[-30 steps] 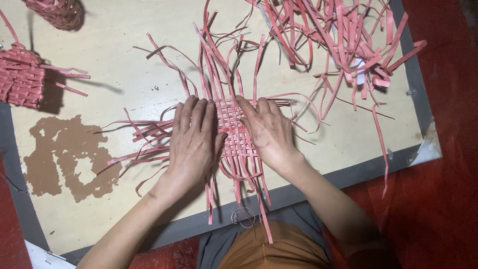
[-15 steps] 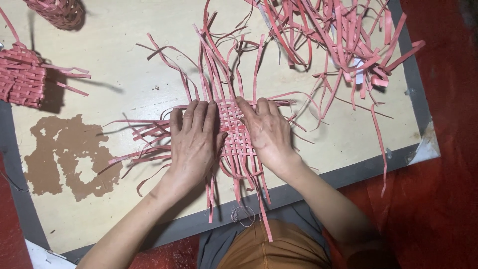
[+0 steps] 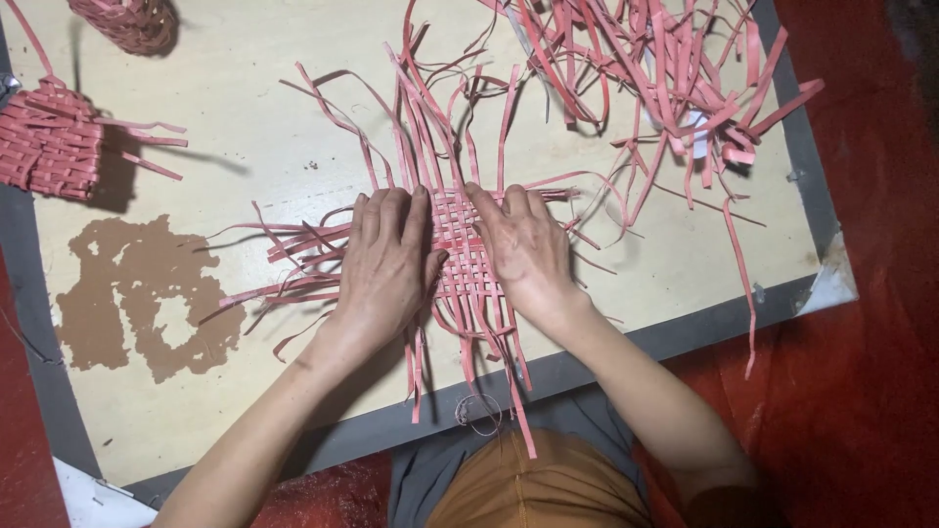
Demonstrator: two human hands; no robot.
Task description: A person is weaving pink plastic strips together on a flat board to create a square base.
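Note:
A flat woven patch of pink strips (image 3: 460, 244) lies on a pale board (image 3: 245, 147), its loose ends fanning out to all sides. My left hand (image 3: 386, 264) lies flat on the patch's left part, fingers together and pointing away from me. My right hand (image 3: 523, 249) presses on its right part, fingertips at the top edge of the weave. Neither hand grips a strip; both rest palm down, and the middle of the weave shows between them.
A heap of loose pink strips (image 3: 665, 68) covers the board's far right. A finished pink woven piece (image 3: 44, 142) sits at the left edge, another basket (image 3: 127, 22) at the top left. A brown worn patch (image 3: 137, 293) marks the board. Red floor (image 3: 871, 293) surrounds the grey-edged board.
Both hands have slid a little on the weave, fingers moving toward its top edge; the strips have barely shifted.

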